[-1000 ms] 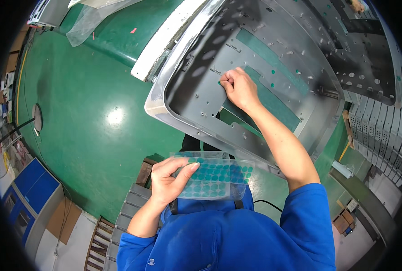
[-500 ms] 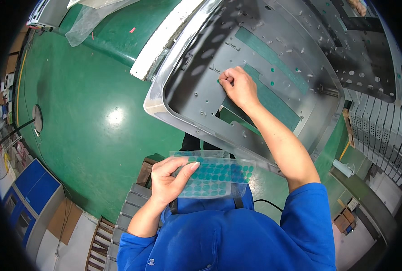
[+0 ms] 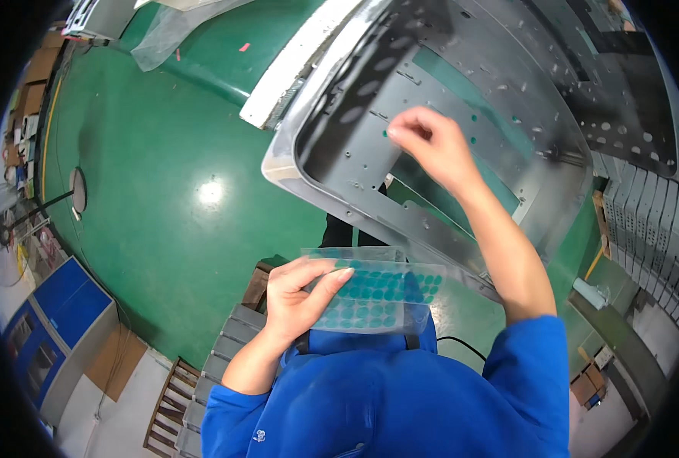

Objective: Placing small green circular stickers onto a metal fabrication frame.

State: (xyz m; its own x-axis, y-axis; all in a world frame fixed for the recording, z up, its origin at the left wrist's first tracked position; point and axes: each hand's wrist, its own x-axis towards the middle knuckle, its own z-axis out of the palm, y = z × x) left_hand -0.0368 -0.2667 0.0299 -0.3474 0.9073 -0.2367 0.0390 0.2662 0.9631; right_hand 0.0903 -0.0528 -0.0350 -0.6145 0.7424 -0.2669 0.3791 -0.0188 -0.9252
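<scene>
Well — right hand [image 3: 437, 149] over one casing [image 3: 284, 169].

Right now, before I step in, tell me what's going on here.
A person in a blue short-sleeved top is working with bare hands. The left hand grips clear plastic sheets with rows of round green dots in front of the body. The right hand, fingers curled, is over a large grey metal housing, its fingertips close beside a small green dot; whether they touch it is unclear.
</scene>
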